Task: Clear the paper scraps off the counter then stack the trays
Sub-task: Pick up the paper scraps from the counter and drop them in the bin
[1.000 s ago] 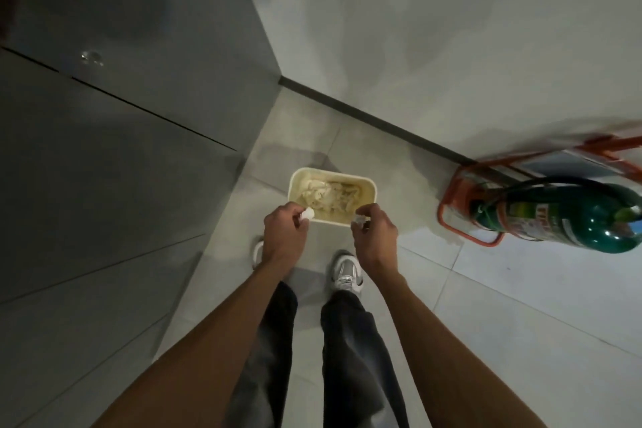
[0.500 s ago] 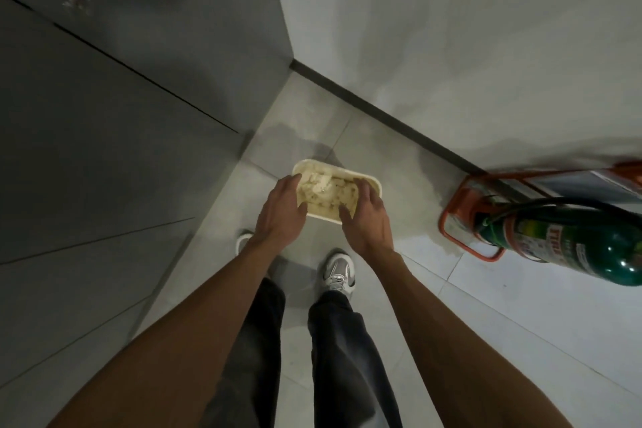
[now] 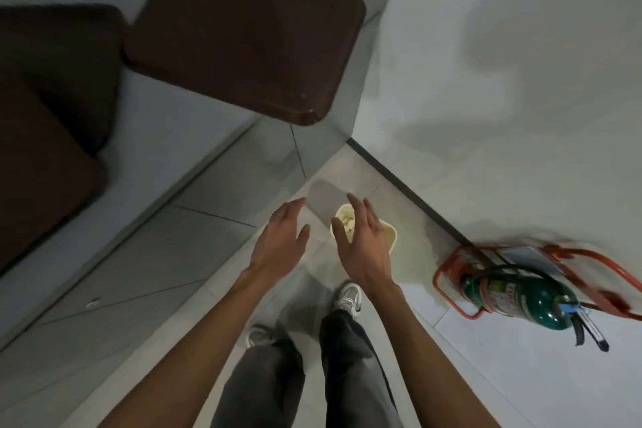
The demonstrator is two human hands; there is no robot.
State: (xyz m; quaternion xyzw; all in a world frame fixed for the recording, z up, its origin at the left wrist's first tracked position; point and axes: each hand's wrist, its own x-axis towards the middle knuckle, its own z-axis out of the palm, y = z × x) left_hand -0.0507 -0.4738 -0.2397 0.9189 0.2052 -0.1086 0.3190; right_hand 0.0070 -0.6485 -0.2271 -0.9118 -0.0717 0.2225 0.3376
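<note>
I am standing in what looks like a canteen or food-court service corner, not a home. The grey desk (image 3: 163,142) carries plain brown serving trays. One tray (image 3: 243,31) lies at the desk's end by the wall, its corner jutting past the desk's edge, and more trays (image 3: 45,108) overlap further along. Flat grey cabinet fronts (image 3: 139,271) run below the desk. Beyond the desk's end, on pale floor tiles (image 3: 521,375), a green fire extinguisher (image 3: 521,295) sits in an orange-red floor stand (image 3: 437,280) against the bare white wall (image 3: 486,45), the kind of fitting public premises have. A small cream bin (image 3: 391,236) of paper scraps (image 3: 347,221) stands at the foot of the desk's corner.
</note>
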